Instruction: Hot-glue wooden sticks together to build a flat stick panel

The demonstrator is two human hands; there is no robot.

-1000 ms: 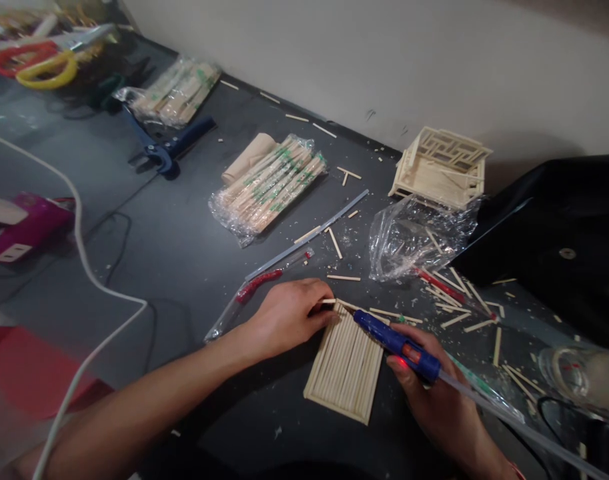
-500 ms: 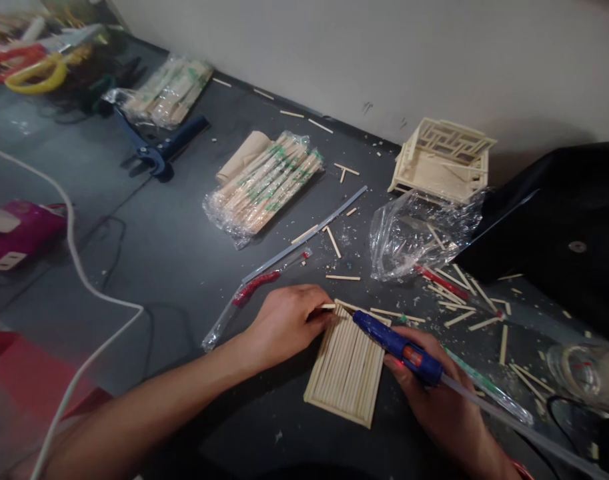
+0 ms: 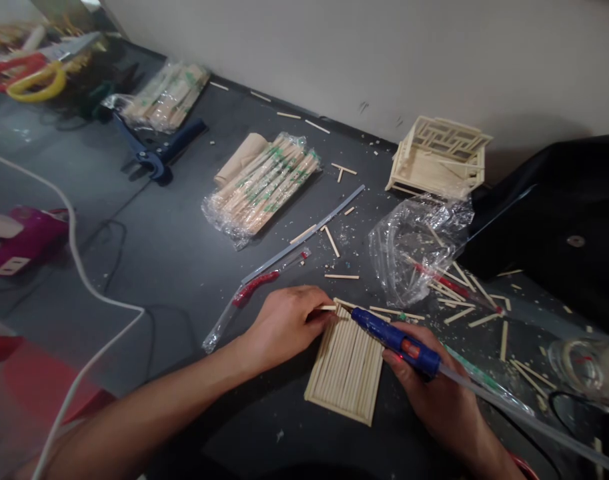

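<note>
A flat panel of pale wooden sticks (image 3: 349,367) lies on the dark table, with border strips along its edges. My left hand (image 3: 294,319) pinches a short stick (image 3: 327,308) at the panel's top left corner. In my right hand (image 3: 429,367) is a blue glue gun (image 3: 397,339), its tip pointing left at the end of that short stick. A clear glue stick (image 3: 514,417) runs out of the gun's back end. Whether the tip touches the wood is too small to tell.
Wrapped chopsticks (image 3: 269,187), a blue cutter (image 3: 157,157) and a grey strip (image 3: 304,235) lie beyond my left hand. A small stick-built frame (image 3: 439,157), crumpled plastic (image 3: 409,247) and a glass jar (image 3: 579,367) stand right. A white cable (image 3: 79,267) crosses the left side.
The glue gun's tip has shifted very slightly left toward the short stick. My left hand keeps its pinch, and the view has moved a little.
</note>
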